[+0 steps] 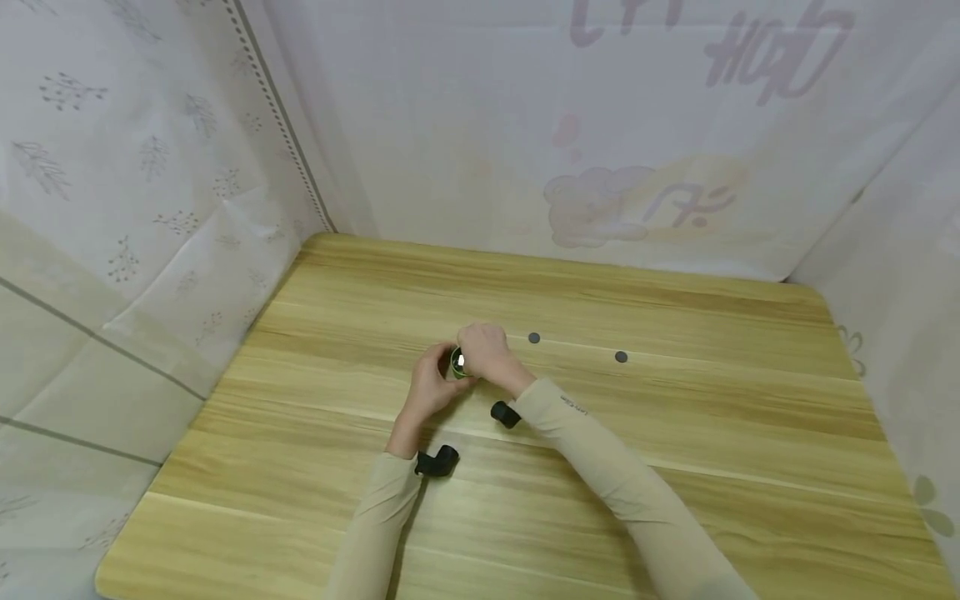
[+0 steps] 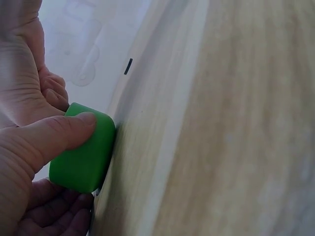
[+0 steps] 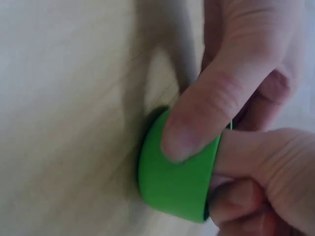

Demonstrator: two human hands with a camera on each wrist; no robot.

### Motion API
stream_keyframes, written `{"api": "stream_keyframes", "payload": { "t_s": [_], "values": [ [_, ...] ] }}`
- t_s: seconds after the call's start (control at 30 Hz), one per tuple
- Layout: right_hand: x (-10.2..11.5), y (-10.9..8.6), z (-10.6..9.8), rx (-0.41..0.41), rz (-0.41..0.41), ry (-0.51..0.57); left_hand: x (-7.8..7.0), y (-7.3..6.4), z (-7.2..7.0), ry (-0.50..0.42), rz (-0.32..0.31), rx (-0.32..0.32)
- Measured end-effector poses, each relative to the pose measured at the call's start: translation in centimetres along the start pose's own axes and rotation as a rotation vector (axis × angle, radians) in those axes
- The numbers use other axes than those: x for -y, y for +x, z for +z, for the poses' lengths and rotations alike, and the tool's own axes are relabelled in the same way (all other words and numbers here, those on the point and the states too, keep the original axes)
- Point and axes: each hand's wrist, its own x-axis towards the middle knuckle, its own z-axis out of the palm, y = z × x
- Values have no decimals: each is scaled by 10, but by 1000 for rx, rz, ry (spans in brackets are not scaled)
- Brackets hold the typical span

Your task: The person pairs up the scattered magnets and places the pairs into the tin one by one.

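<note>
A small green cup (image 2: 86, 160) rests upright on the wooden table. My left hand (image 1: 431, 382) grips it from the left, with its thumb (image 2: 74, 130) pressed on the outer wall and the other fingers round the far side. My right hand (image 1: 486, 354) reaches over the rim from the right. In the right wrist view its thumb (image 3: 241, 152) dips into the cup's mouth, while its curled fingers (image 3: 241, 196) stay close at the rim. The cup hides those fingertips, so I cannot tell whether they hold anything. Something bright shows inside the cup in the head view.
Two flat dark discs lie on the wooden table (image 1: 712, 417) beyond the right hand: a nearer disc (image 1: 534, 337) and a farther disc (image 1: 621, 357). Black wrist mounts jut from the left sleeve (image 1: 438, 461) and right sleeve (image 1: 506, 414). Patterned curtains (image 1: 450, 125) hang behind and beside the table.
</note>
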Motion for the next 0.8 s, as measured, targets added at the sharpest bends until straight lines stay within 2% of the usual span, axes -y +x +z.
{"api": "stream_keyframes", "payload": {
  "t_s": [0.23, 0.37, 0.53, 0.63, 0.8],
  "values": [
    [14, 0, 0, 107, 50, -182, -2, -2, 0, 17, 13, 1],
    [12, 3, 1, 80, 37, -159, -1, -1, 1, 12, 22, 5],
    [0, 3, -2, 29, -39, -40, 0, -1, 0, 18, 10, 1],
    [-5, 4, -4, 50, -82, 10, 1, -1, 0, 23, 20, 9],
    [-8, 7, -7, 93, -119, 7, 2, -1, 1, -5, 20, 21]
  ]
}}
